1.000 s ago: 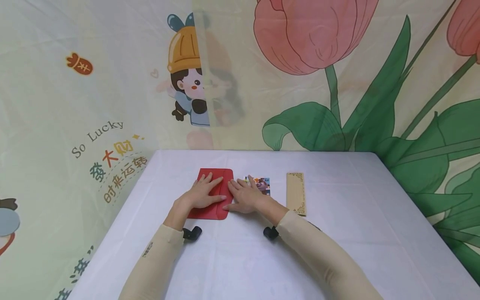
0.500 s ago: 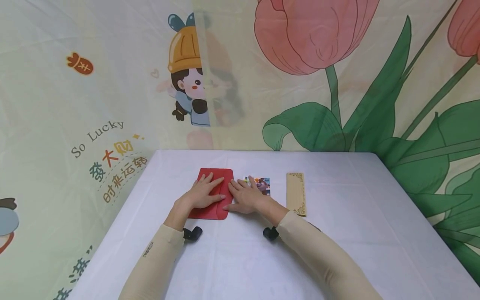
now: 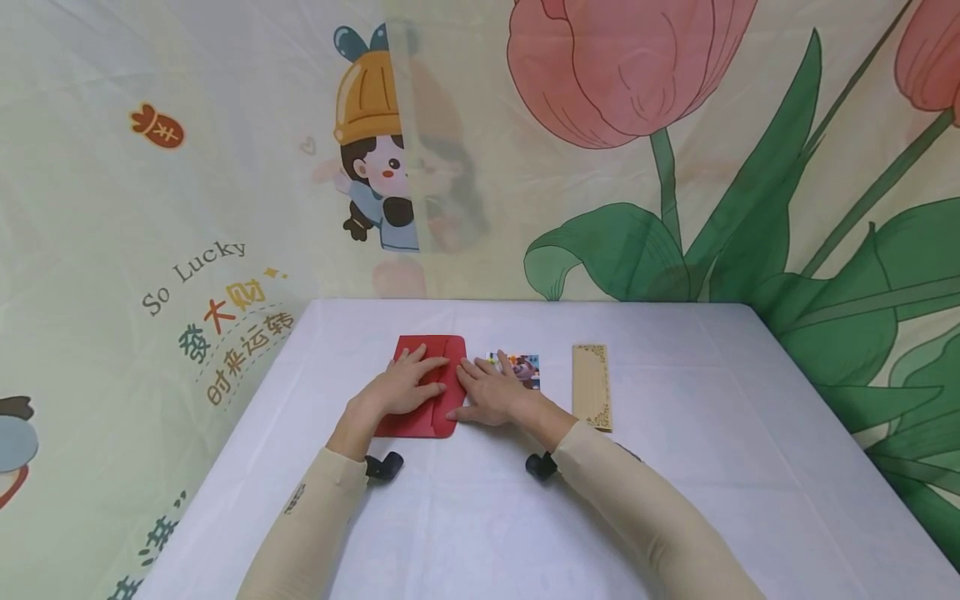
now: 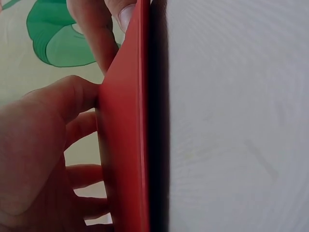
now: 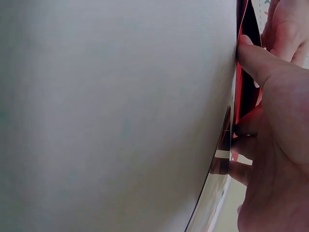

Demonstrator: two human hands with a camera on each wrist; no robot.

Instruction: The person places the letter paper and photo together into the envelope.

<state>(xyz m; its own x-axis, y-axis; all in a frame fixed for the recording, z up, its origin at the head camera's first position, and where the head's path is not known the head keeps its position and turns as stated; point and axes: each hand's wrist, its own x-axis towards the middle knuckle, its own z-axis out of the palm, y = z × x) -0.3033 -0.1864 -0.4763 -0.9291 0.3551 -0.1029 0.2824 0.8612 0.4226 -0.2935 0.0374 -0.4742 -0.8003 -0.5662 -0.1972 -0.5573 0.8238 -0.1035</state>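
A red envelope [image 3: 444,423] lies on the white table with its flap side toward the right. My left hand [image 3: 401,387] rests on the envelope with spread fingers. My right hand [image 3: 492,393] touches the flap's right edge with its thumb and fingertips. Seen from the right wrist, a dark gap shows between the red layers, and the right thumb [image 5: 260,60] lies at the edge. In the left wrist view the envelope [image 4: 123,125] is edge-on under the left fingers. A colourful picture card [image 3: 527,371] lies partly hidden behind the right hand.
A long tan rectangular piece [image 3: 592,387] with ornate brown corners lies right of the card. Black devices [image 3: 386,467] sit at both wrists. The white table [image 3: 675,467] meets a printed cloth backdrop [image 3: 465,150] at its far edge.
The left thumb and fingers have shifted slightly on the envelope, with the thumb drawn back a little from the flap. My right hand stays where it was.
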